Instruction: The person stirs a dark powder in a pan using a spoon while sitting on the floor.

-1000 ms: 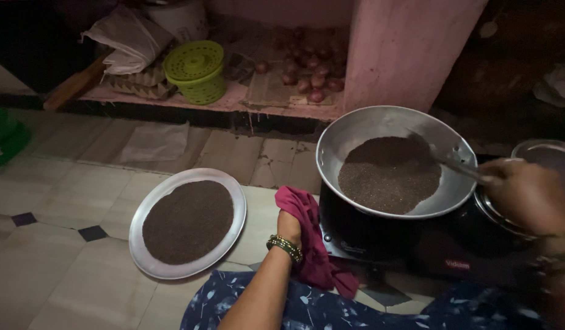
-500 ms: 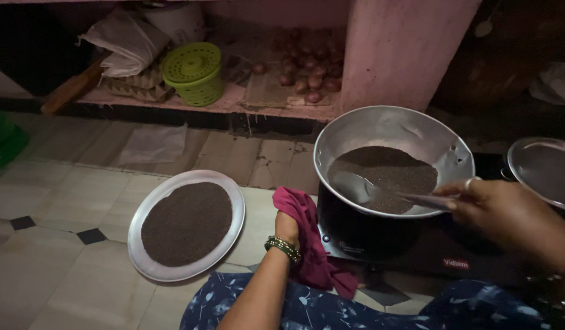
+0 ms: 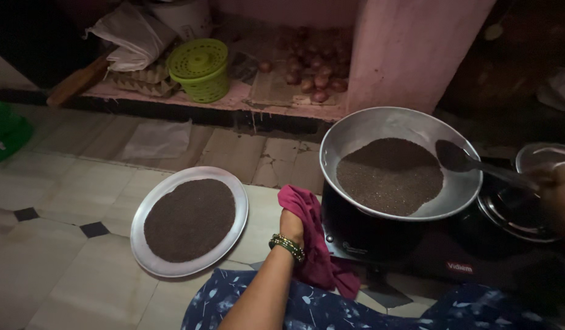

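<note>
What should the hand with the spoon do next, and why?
Probably lower the spoon back into the dark seeds and stir. The right hand holds it lifted at the pan's right rim, with seeds on it, while the seeds lie in one flat heap on the black stove. The left hand grips the pink cloth by the pan.

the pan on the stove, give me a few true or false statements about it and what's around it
1. The pan holds dark seeds. True.
2. The left hand grips a blue cloth. False: the cloth is pink.
3. The right hand holds a spoon over the pan. True.
4. The round plate on the floor is bare. False: it carries a layer of dark seeds.
5. A green basket sits on the ledge. True.
</note>
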